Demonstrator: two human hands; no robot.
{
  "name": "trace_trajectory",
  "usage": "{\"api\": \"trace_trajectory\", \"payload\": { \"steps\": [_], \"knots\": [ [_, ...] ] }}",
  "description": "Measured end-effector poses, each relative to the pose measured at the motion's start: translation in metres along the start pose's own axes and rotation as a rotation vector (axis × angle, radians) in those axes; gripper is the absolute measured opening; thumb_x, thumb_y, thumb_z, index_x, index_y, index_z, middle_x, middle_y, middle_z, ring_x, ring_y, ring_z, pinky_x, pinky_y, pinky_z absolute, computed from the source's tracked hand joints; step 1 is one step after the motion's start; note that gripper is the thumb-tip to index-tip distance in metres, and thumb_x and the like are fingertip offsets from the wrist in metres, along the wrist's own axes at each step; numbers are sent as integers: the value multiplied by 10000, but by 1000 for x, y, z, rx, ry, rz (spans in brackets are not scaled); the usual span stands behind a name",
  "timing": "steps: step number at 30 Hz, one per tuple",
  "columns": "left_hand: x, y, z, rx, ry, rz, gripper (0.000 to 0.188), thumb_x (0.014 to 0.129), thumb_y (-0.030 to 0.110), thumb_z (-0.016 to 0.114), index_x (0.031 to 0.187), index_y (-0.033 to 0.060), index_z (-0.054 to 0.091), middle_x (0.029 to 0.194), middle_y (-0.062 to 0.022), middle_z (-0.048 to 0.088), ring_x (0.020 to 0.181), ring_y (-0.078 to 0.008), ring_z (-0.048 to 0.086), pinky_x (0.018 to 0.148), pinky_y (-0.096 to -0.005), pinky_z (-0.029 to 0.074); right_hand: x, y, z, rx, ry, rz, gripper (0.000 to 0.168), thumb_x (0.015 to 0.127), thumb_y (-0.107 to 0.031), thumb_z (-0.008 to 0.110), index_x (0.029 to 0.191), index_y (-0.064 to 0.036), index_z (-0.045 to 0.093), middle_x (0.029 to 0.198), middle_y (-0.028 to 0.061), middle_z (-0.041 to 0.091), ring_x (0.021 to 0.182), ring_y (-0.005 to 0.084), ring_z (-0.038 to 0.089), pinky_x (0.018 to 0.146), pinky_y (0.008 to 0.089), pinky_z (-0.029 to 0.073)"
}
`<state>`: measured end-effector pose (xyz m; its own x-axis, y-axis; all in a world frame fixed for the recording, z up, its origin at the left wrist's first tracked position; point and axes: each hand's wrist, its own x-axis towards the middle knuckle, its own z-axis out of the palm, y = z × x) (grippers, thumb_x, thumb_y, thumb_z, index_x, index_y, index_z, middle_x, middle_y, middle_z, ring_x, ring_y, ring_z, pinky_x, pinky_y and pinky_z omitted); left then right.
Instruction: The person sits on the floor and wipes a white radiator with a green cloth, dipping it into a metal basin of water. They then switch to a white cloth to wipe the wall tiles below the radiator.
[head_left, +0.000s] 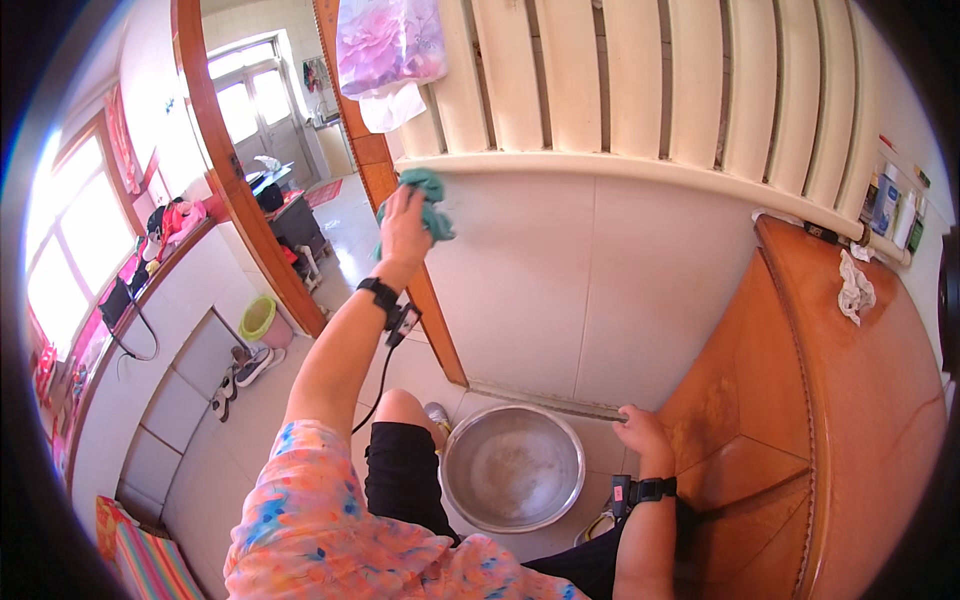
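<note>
My left hand (406, 234) presses a green cloth (424, 196) against the pale wall panel (517, 277), beside the wooden door frame (442, 330) and just under the radiator's lower pipe. The cloth is bunched under my fingers and slightly blurred. On the floor between my legs stands a wide metal basin (513, 471) with cloudy water in it. My right hand (643, 433) hangs to the right of the basin, near the foot of the wall, its fingers partly curled and partly hidden. No object shows in it.
A cream radiator (637, 82) spans the wall above, with a floral tissue pack (390, 45) hanging at its left. An orange-brown wooden cabinet (862, 420) stands close on my right, a crumpled tissue (855, 289) on top. Shoes (251, 369) and a waste bin (268, 322) are at left.
</note>
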<state>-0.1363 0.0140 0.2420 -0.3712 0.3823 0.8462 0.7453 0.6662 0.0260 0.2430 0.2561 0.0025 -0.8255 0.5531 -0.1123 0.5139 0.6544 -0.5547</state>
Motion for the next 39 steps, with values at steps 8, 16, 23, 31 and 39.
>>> {"api": "trace_trajectory", "payload": {
  "steps": [8, 16, 23, 31, 39],
  "knots": [
    [30, 17, 12, -207, 200, -390, 688, 639, 54, 646, 1281, 30, 400, 1351, -220, 333, 1227, -401, 351, 1037, -428, 300, -10, -3, -6, 43, 28, -9, 407, 776, -314, 618, 1103, -76, 578, 1001, 197, 631, 966, 357, 590, 828, 430, 473],
    [30, 156, 15, -134, 152, 1, 728, 594, 16, 690, 1258, 4, 392, 1292, -223, 348, 1147, -424, 385, 978, -439, 361, -21, -19, -16, 115, 45, 9, 368, 788, -288, 600, 1092, -82, 583, 993, 193, 634, 956, 361, 593, 817, 439, 477],
    [58, 278, 6, -53, 111, 465, 441, 708, 31, 584, 1140, 79, 508, 1250, -72, 420, 1109, -291, 440, 767, -433, 467, -19, -21, -15, 98, 126, -30, 364, 792, -282, 602, 1092, -78, 585, 984, 180, 639, 958, 351, 593, 820, 434, 479],
    [97, 416, -7, -118, 232, 1108, 396, 744, 84, 595, 1135, 133, 549, 1306, -14, 436, 1192, -230, 402, 749, -365, 417, -16, -18, -16, 92, 130, -27, 358, 800, -273, 598, 1087, -61, 574, 980, 181, 638, 960, 346, 592, 817, 440, 475],
    [103, 426, 10, 70, 88, 1150, 362, 751, 105, 600, 1112, 125, 589, 1364, 1, 405, 1212, -226, 387, 743, -365, 408, -17, -16, -26, 121, 132, 26, 367, 808, -277, 588, 1105, -62, 572, 998, 183, 635, 969, 350, 588, 826, 446, 471]
  ]
}}
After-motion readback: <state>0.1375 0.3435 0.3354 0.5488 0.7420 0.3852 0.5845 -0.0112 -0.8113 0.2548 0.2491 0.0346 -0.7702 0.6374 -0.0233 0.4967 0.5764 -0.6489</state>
